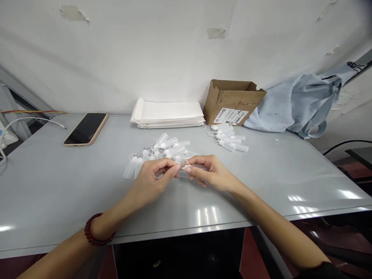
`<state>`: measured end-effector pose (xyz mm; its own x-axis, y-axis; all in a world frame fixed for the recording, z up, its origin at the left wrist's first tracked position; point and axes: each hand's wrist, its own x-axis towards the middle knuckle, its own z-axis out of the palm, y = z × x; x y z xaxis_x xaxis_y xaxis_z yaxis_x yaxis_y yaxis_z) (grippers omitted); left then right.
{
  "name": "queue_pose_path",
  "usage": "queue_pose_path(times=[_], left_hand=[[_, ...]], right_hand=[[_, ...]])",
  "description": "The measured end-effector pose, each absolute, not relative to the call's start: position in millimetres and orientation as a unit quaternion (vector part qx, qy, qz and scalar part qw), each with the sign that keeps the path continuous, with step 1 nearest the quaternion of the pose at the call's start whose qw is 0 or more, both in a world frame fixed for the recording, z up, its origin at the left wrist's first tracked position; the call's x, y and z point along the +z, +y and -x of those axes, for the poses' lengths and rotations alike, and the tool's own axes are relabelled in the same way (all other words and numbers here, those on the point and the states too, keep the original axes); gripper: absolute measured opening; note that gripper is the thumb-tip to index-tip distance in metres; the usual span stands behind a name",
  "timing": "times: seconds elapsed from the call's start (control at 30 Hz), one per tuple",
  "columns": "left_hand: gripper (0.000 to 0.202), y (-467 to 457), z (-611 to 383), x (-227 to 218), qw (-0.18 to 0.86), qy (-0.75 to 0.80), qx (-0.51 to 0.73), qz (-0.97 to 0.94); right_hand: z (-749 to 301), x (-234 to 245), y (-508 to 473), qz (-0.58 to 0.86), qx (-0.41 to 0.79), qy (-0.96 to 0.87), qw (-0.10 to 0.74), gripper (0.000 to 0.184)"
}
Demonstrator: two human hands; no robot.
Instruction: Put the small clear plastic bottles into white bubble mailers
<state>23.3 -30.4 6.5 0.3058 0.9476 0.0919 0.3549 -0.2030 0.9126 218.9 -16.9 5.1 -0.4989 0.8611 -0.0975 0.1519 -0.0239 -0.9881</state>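
My left hand and my right hand meet over the grey table, both closed in a pinch. Between the right thumb and forefinger is the white cap of a small dropper bottle, with a thin white loop rising from it. The left thumb and forefinger close at the cap's pointed end; their tips hide the exact contact. Just behind the hands lies a loose pile of similar translucent bottles with white caps and cord loops. Another group of these bottles lies farther right, in front of the cardboard box.
A stack of white padded envelopes lies along the wall. Beside it stand an open cardboard box and a light blue fabric bag. At the left are a phone and a white cable. The table's front edge runs below my hands.
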Motion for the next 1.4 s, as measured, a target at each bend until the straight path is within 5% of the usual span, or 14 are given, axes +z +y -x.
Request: queue_pose_path(times=[0.53, 0.73, 0.9, 1.1, 1.4], left_hand=[[0.02, -23.5, -15.4, 11.6, 0.37, 0.501, 0.385, -0.681], [0.02, -7.9, 0.1, 11.8, 0.319, 0.594, 0.469, -0.57], [0.024, -4.2, -0.2, 7.5, 0.296, 0.636, 0.414, -0.58], [0.033, -3.7, -0.2, 5.9, 0.226, 0.658, 0.34, -0.633], [0.026, -3.0, 2.8, 7.2, 0.203, 0.653, 0.39, -0.617]], right_hand=[[-221.7, 7.8, -13.7, 0.388, 0.583, -0.639, 0.319, 0.027], [-250.4, 3.7, 9.5, 0.518, 0.271, -0.713, 0.387, 0.025], [-282.5, -10.5, 33.2, 0.577, 0.055, -0.744, 0.333, 0.018], [-296.4, -22.5, 43.7, 0.626, -0.012, -0.737, 0.254, 0.024], [-294.1, -23.1, 44.1, 0.661, -0.024, -0.725, 0.193, 0.027]])
